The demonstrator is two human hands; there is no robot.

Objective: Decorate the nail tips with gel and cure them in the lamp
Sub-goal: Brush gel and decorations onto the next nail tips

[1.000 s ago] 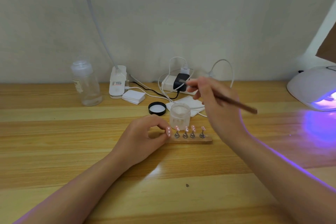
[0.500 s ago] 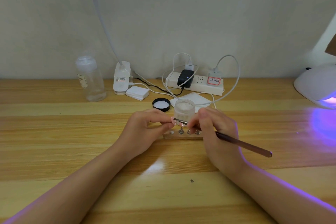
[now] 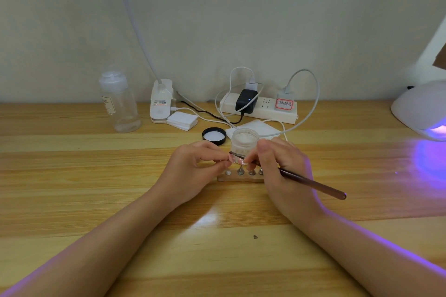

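A pink nail tip (image 3: 233,159) is pinched in the left hand (image 3: 193,171), lifted off the wooden holder (image 3: 237,178) just near of the gel jar (image 3: 245,140). The brush (image 3: 311,182), gripped by the right hand (image 3: 282,171), has been brought from mid-air onto it; gel is judged being applied.

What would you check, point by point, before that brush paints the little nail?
1. Pink nail tip pinched in left hand: ok.
2. Thin brown brush gripped by right hand, bristle end at the tip: ok.
3. Gel on the bristles: cannot tell.
4. Frosted gel jar uncapped, black lid beside it: ok.
5. White curing lamp glowing purple: ok.
6. Wooden holder has a free peg: ok.
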